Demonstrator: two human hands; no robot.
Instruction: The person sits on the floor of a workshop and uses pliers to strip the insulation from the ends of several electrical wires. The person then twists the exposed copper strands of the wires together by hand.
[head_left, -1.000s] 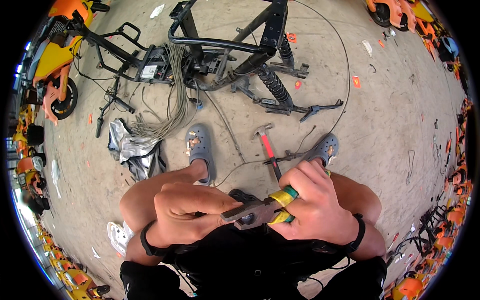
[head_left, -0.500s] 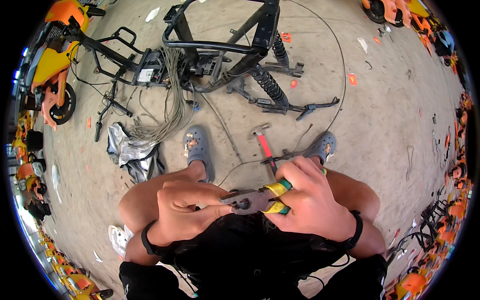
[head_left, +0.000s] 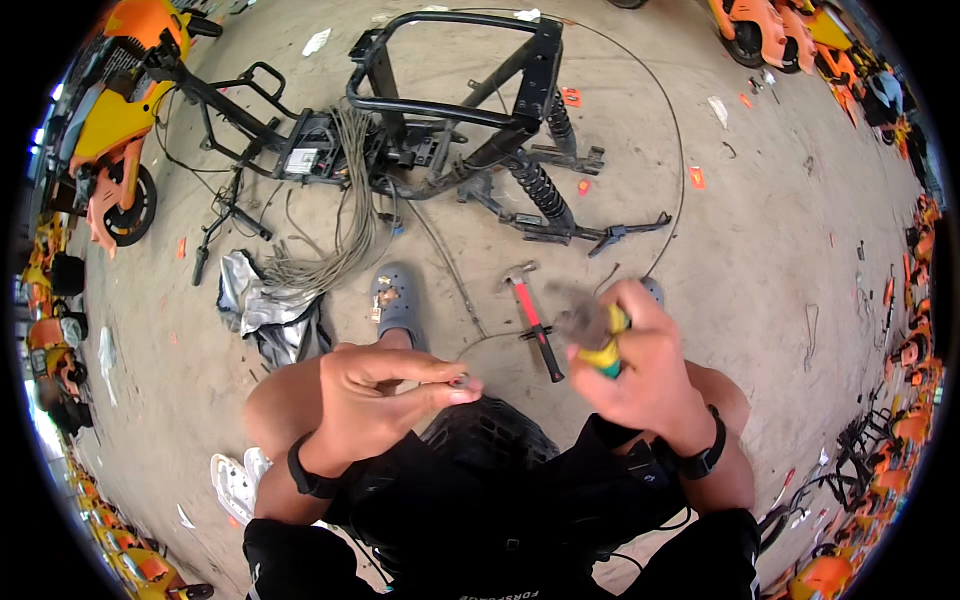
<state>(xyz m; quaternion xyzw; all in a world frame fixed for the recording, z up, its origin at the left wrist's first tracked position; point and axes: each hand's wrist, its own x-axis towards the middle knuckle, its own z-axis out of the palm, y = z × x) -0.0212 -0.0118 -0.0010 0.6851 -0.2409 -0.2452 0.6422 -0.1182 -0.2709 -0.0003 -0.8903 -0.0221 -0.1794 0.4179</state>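
Observation:
My left hand (head_left: 385, 398) is closed in a pinch in front of my left knee. Between its thumb and forefinger sits a tiny dark piece (head_left: 461, 381), too small to name. In my right hand (head_left: 643, 372) is a pair of pliers (head_left: 600, 338) with yellow and green handles; its jaws are smeared by motion and apart from the left hand. A hammer (head_left: 532, 318) with a red and black handle lies on the floor between my feet, just left of the pliers.
Ahead stands a black vehicle frame (head_left: 470, 112) with coil springs. A bundle of grey cable (head_left: 345, 215) drapes from it towards a silver cloth (head_left: 268, 308). A long thin cable (head_left: 684, 140) curves across the floor at the right. Orange and yellow scooters (head_left: 120, 150) line the sides.
The pliers have come away from the left hand's fingers, moving up and to the right with my right hand. My left hand keeps its pinch at nearly the same place.

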